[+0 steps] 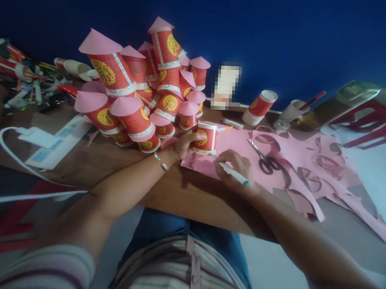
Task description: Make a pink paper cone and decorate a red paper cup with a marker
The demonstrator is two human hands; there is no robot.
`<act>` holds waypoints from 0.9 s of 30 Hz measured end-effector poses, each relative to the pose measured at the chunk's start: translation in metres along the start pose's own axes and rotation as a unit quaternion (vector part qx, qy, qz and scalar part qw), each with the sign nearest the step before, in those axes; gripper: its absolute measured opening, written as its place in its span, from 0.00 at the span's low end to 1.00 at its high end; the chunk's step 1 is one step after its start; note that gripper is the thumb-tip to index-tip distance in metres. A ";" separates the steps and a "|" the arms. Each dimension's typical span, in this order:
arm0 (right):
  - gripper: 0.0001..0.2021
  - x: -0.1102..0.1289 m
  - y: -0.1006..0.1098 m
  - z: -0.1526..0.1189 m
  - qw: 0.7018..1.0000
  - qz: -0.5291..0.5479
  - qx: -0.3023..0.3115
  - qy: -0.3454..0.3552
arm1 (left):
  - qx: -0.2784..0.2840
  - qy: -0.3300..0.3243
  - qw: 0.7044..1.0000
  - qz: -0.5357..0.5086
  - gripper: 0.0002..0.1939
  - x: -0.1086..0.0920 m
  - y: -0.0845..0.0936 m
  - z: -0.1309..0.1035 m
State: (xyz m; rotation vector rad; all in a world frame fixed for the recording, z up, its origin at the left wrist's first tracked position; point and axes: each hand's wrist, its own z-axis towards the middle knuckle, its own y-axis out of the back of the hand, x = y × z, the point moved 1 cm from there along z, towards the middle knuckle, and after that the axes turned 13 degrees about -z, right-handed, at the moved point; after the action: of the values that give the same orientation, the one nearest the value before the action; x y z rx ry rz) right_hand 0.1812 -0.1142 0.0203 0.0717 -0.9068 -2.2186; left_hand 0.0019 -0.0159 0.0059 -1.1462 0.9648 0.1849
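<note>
My left hand (pixel 184 145) is wrapped round a red paper cup (pixel 206 138) with a yellow emblem and white bands at its rim and seam. In my right hand (pixel 235 167) is a white marker (pixel 233 174) with a green end, its tip close to the cup's lower band; whether it touches I cannot tell. Pink paper (pixel 234 143) lies beneath both hands. A pair of scissors (pixel 265 161) with dark handles rests on the paper, right of my right hand. An orange stick (pixel 225 129) shows just behind the cup.
Several red cups with pink cone tops (pixel 125 116) stand stacked at the back left. A white power strip (pixel 62 141) with a cable lies at left. Pink paper offcuts (pixel 323 167) spread to the right, with a red-and-white roll (pixel 261 107) and a cup holding a pen (pixel 292 111) behind.
</note>
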 end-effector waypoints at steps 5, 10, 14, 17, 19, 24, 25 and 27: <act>0.04 -0.001 -0.002 -0.002 1.000 0.002 0.011 -0.009 | -0.001 0.007 1.000 -0.006 0.26 -0.002 -0.003 -0.001; 0.05 -0.001 -0.001 0.000 1.000 -0.007 0.019 -0.014 | -0.008 0.004 1.000 -0.004 0.26 -0.001 -0.003 -0.001; 0.05 -0.001 0.002 0.000 0.999 -0.014 0.019 -0.022 | -0.012 -0.005 1.000 0.003 0.27 -0.001 -0.002 0.000; 0.05 0.000 0.004 0.001 1.000 -0.001 0.014 -0.016 | -0.008 0.003 1.000 0.006 0.25 -0.002 -0.003 0.000; 0.05 0.001 0.005 0.001 1.000 0.003 0.014 -0.014 | -0.007 0.005 1.000 0.008 0.23 -0.002 -0.003 0.000; 0.05 0.002 0.005 0.002 1.000 0.004 0.016 -0.009 | -0.013 0.003 1.000 0.005 0.21 -0.004 -0.005 0.000; 0.05 0.002 0.004 0.002 1.000 0.003 0.015 -0.006 | -0.013 0.005 1.000 0.001 0.21 -0.004 -0.005 0.000; 0.06 0.002 0.004 0.002 1.000 0.001 0.015 0.001 | -0.010 0.008 1.000 -0.006 0.21 -0.005 -0.006 -0.001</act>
State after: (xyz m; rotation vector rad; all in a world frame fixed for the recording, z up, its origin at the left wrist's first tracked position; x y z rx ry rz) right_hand 0.1815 -0.1165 0.0245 0.0880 -0.9385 -2.2036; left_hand 0.0021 -0.0180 0.0132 -1.1733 0.9721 0.1762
